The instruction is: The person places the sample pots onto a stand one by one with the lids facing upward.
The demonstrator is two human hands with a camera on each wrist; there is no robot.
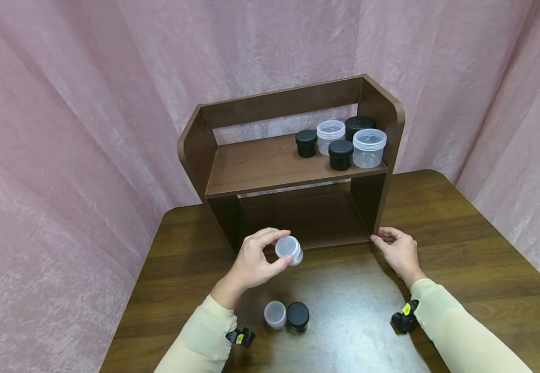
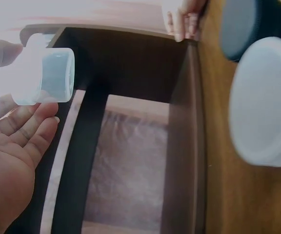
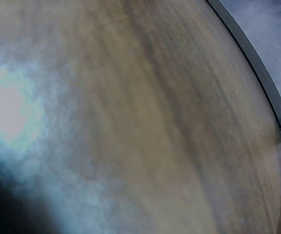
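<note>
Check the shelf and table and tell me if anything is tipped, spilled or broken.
Nothing stands out. The five jars on the shelf stand upright with lids on, and the clear jar and black jar on the table are upright too. Only the small clear jar is tilted, because the left hand holds it.

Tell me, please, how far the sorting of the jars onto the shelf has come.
Five jars already stand on the right of the upper shelf: three black, two clear. The left hand holds a small clear jar in front of the rack, and the right hand touches the rack's lower right corner. Two jars are left on the table: a clear one and a black one.
</note>
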